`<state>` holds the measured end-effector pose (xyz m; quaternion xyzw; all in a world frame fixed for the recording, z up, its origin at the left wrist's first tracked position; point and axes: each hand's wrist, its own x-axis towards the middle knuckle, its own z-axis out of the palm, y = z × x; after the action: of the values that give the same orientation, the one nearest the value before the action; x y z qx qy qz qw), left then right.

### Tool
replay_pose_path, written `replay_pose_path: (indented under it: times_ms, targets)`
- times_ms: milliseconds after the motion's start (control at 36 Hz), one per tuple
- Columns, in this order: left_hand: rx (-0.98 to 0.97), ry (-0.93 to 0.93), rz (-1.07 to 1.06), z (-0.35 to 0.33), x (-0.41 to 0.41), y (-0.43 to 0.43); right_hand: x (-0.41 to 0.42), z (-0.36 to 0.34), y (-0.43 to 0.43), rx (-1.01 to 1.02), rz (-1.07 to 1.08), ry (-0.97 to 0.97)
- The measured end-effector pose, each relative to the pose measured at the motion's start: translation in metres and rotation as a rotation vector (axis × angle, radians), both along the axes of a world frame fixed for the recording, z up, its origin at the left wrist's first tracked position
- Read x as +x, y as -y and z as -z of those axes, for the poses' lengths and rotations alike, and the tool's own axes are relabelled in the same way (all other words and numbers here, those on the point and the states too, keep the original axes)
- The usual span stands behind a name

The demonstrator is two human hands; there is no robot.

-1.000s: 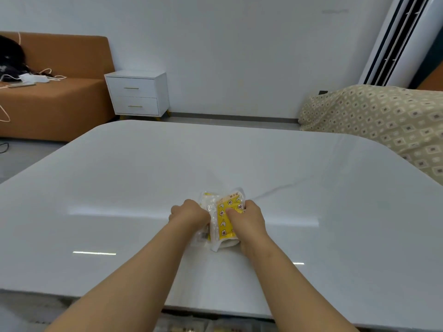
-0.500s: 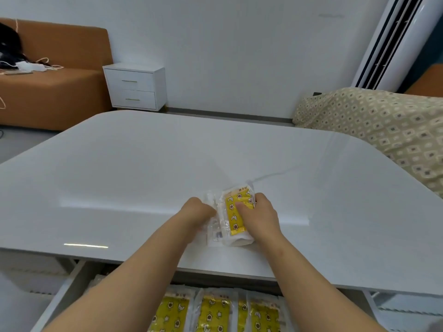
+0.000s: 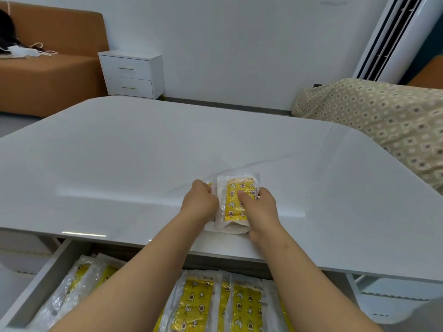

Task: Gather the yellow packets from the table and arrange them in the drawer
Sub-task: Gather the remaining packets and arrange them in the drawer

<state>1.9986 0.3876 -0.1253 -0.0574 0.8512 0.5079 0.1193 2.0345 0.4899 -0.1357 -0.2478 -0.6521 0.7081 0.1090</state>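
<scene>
So the bundle of yellow packets [image 3: 236, 204] is sitting on the counter [image 3: 119, 164], squeezed between both hands. The left hand [image 3: 200, 202] is curled around its left edge. The right hand [image 3: 260, 209] is wrapped around the right side with the thumb lying across the top packet's yellow face. Neither hand has any slack in it, both have a proper grip.

Just below the hands, under the near counter edge, the drawer [image 3: 36, 291] is pulled open. It's got more packets [image 3: 247, 305] lying flat in it. Several sit side by side under and between the forearms, overlapping a bit, and a couple to the left of the left arm sit at an angle.

Looks-wise, each one is a clear crinkly plastic sleeve with white borders and a yellow panel printed with little stars, moons and flower-ish shapes. The bundle's near end looks a bit puffy.

Way beyond the hands there's a white nightstand [image 3: 131, 74] next to an orange sofa [image 3: 48, 68]. Off past the right hand is a bed [image 3: 383, 121] with a patterned cover.
</scene>
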Motion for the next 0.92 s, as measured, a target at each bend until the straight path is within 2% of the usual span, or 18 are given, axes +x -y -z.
replay_pose_path:
  times_ms: [111, 167, 250, 417, 500, 583, 639, 722, 778, 917]
  targets:
    - [0.171, 0.053, -0.047, 0.001, 0.009, 0.012, 0.015, 0.003, -0.002, -0.110, -0.032, -0.024]
    - [0.244, 0.072, 0.008, -0.003, 0.016, 0.019, 0.023, 0.004, -0.002, -0.157, -0.039, -0.040]
    - [0.297, 0.057, 0.133, -0.003, 0.031, 0.031, 0.037, 0.006, -0.003, -0.111, -0.063, -0.070]
    - [0.222, -0.145, 0.192, 0.008, 0.058, 0.053, 0.067, 0.005, 0.000, 0.117, -0.170, -0.192]
    - [0.179, -0.258, 0.236, 0.016, 0.069, 0.063, 0.081, 0.008, 0.001, 0.146, -0.195, -0.215]
    - [0.134, -0.305, 0.315, 0.029, 0.078, 0.080, 0.098, 0.020, 0.003, 0.173, -0.252, -0.226]
    - [0.116, -0.324, 0.359, 0.041, 0.084, 0.093, 0.108, 0.030, 0.003, 0.273, -0.336, -0.187]
    - [-0.006, -0.281, 0.430, 0.053, 0.090, 0.108, 0.115, 0.037, 0.005, 0.430, -0.520, -0.046]
    - [-0.037, -0.229, 0.457, 0.058, 0.090, 0.114, 0.114, 0.037, 0.009, 0.430, -0.590, -0.001]
    - [0.016, -0.125, 0.409, 0.064, 0.089, 0.116, 0.112, 0.043, 0.018, 0.338, -0.534, 0.006]
